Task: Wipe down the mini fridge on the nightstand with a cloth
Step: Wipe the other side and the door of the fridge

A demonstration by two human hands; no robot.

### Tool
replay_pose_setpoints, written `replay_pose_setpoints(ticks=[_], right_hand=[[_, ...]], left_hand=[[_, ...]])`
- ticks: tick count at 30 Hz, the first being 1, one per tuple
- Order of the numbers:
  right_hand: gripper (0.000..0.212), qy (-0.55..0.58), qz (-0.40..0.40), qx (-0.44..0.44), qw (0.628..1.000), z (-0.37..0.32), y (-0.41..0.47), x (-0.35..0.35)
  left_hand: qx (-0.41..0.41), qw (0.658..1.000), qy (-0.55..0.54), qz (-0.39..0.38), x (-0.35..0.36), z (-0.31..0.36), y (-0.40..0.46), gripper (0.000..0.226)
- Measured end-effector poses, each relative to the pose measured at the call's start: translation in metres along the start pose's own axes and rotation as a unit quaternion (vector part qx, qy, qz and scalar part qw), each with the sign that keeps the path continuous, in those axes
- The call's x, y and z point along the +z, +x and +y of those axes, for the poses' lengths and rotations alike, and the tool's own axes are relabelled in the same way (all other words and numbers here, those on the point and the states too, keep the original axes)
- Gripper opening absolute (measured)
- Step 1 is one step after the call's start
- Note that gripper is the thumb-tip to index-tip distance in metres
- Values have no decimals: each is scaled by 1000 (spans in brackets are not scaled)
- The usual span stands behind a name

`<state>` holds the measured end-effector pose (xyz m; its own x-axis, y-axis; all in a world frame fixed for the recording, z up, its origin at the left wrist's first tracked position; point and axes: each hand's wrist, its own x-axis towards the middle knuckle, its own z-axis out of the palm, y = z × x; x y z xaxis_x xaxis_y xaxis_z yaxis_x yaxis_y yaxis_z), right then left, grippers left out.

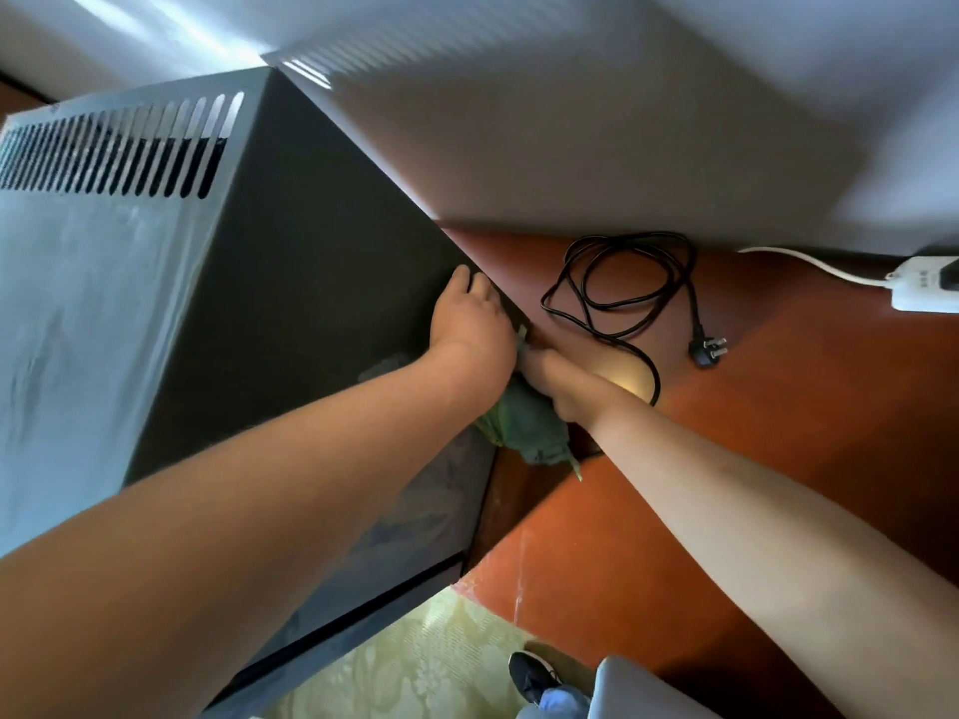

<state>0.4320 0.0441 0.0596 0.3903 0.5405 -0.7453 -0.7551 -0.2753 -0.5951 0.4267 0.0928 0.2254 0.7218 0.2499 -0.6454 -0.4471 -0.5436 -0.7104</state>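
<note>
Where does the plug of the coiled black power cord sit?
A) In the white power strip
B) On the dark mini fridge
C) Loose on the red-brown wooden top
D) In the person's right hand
C: the coiled black power cord ends in a plug lying prongs-out on the red-brown wooden top, apart from the white power strip.

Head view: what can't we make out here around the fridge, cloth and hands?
- Right hand: fingers hidden behind the left hand and the green cloth; grip unclear.
- Green cloth: upper part covered by both hands.
- Mini fridge: left side cut off by the frame edge, lower face behind the left forearm.
- Power strip: cut off at the right edge; label too small.
</note>
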Motion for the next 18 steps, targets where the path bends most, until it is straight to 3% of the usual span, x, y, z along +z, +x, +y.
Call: replay_pose_setpoints(ticks=[5,8,10,13,18], right_hand=[[38,37,22,-107,993,-21,-14,8],[43,-126,93,-166,974,-11,-41,22],[43,-197,90,-141,966,8,-57,36],[41,-174,35,-73,981,18,-75,52],[44,-102,63,-178,977,-26,-94,59]], left_hand=[[-9,998,20,63,-14,-38,-28,52],[-31,994,22,101,-12,-62,-49,48],[-42,991,11,125,-8,-71,-68,47],[-52,990,2,131,1,-76,-101,47],[-80,985,7,155,13,-90,-150,47]])
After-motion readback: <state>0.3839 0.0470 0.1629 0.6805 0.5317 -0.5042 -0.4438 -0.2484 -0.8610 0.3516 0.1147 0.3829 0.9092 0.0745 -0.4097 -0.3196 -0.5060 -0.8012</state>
